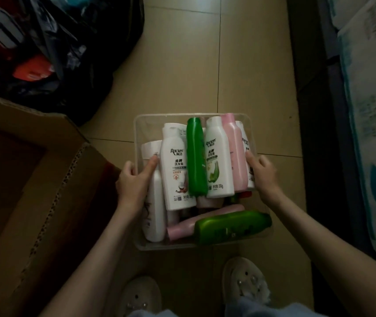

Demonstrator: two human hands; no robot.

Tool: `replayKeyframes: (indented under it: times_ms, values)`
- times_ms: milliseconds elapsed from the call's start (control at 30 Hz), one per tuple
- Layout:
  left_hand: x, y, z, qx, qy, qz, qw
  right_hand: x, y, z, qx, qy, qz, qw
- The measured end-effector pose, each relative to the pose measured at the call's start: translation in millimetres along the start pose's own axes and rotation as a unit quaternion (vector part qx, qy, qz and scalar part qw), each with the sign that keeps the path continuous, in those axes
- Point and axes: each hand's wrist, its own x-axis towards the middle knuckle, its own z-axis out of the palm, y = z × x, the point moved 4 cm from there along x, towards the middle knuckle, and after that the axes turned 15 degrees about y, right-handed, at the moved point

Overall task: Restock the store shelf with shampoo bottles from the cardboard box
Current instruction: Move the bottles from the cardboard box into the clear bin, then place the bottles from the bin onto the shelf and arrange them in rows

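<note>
A clear bin of shampoo bottles, held by both sides over the floor

The shampoo bottles [175, 165] (white, green and pink) lie packed in a clear bin [166, 116], most side by side with caps pointing away, and one green bottle [230, 225] set crosswise at the near end, likely to fill the gap. The left hand [132, 184] grips the left wall, its thumb hooked over the rim against a white bottle and its fingers [128, 167] wrapped outside. The right hand [263, 177] grips the right wall the same way, so the load stays level. The bin seems to be carried above the tiled floor [182, 65], just right of the open cardboard box [52, 179], which suggests it serves as a carrier to the shelf. Black bags [91, 42] sit beyond the box, wrapped packs [370, 110] line the right, and pale shoes [244, 280] show below.
</note>
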Motion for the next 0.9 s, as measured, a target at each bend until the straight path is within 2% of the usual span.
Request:
replayKeyframes:
  times_ms: [200, 400, 700, 900]
  values:
    - [-18.7, 39.7, -23.2, 0.000, -0.038, -0.021, 0.999, -22.8, -21.8, -38.3, 0.031, 0.028, 0.048, 0.998]
    - [-50.3, 112.5, -75.3, -0.018, -0.061, -0.025, 0.998, -63.0, -80.7, -107.2, 0.040, 0.055, 0.055, 0.996]
    - [-94.2, 265.7, -190.8, -0.081, -0.079, 0.014, 0.993, -136.5, -237.1, -212.1, 0.076, 0.098, 0.012, 0.992]
    - [-101.4, 365.5, -270.8, -0.104, -0.067, 0.026, 0.992, -175.0, -358.4, -263.3, 0.106, 0.099, -0.009, 0.989]
